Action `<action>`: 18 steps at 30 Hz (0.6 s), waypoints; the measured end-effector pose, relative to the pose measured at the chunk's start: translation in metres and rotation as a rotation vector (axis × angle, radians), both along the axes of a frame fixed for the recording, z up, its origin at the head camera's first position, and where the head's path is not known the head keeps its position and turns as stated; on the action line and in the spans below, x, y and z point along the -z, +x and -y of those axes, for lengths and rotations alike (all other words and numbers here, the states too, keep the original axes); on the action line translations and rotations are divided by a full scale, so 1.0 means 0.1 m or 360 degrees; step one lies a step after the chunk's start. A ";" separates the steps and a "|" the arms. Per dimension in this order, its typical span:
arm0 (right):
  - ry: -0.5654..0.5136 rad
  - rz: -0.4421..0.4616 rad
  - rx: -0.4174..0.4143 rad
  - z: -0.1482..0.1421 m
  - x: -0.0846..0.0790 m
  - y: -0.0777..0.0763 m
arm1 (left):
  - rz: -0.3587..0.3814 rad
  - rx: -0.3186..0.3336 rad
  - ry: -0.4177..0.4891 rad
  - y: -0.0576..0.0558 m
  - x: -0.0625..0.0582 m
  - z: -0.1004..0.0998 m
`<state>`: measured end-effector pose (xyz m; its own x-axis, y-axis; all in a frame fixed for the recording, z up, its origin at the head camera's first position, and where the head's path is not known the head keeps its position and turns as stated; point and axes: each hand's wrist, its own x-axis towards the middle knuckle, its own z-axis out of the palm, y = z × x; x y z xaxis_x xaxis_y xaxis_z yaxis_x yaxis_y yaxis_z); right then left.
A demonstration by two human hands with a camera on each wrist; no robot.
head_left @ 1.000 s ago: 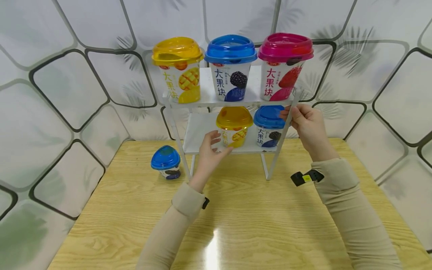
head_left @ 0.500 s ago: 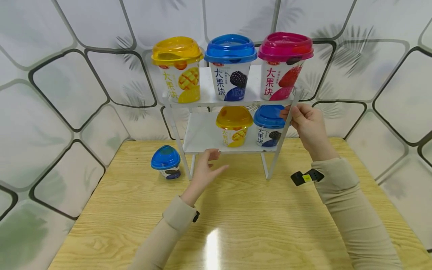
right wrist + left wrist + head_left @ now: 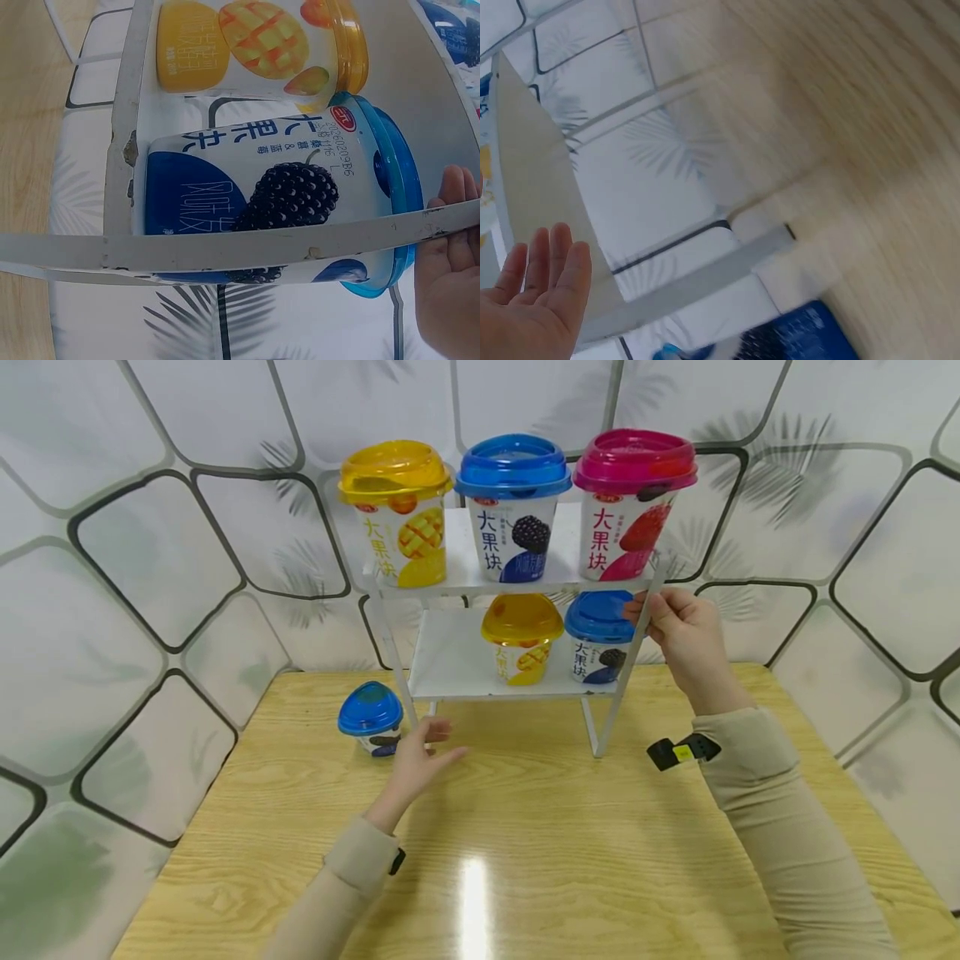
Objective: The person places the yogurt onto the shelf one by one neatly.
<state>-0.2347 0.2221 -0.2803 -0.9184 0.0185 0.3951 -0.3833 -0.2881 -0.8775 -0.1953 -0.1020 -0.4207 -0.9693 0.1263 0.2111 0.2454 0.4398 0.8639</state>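
My left hand (image 3: pixel 417 762), fingers loosely spread and holding nothing, is over the table just right of a blue-lidded blackberry yogurt cup (image 3: pixel 370 710). In the left wrist view that cup (image 3: pixel 799 334) shows only partly at the bottom edge. At the other side, my right hand (image 3: pixel 688 639) grips the right front post of a white two-tier shelf rack (image 3: pixel 450 660). On the lower tier stand a yellow-lidded mango yogurt cup (image 3: pixel 522 643) and, beside that post, another blackberry cup (image 3: pixel 598 647). The right wrist view shows fingers behind the post (image 3: pixel 352 241), next to the blue lid.
Mango (image 3: pixel 408 539), blackberry (image 3: pixel 517 531) and pink-lidded strawberry (image 3: pixel 626 527) cups line the upper tier. The rack stands on a wooden table (image 3: pixel 555 843) against a patterned wall (image 3: pixel 862 527). Its left front leg is close to the left hand.
My left hand has drawn away from the mango cup on the lower tier, moving down and left toward the cup on the table. My right hand stays on the post.
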 end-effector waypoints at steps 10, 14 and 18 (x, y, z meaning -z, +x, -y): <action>0.0013 -0.0014 0.0024 0.00 0.01 -0.01 | 0.0119 -0.0127 -0.0027 -0.05 0.21 0.45; 0.0021 -0.0007 0.0041 0.01 0.00 -0.01 | 0.0149 -0.0240 0.0002 -0.07 0.27 0.60; 0.0011 0.0005 0.0036 0.01 0.00 0.00 | 0.0225 -0.0353 -0.0055 -0.08 0.31 0.72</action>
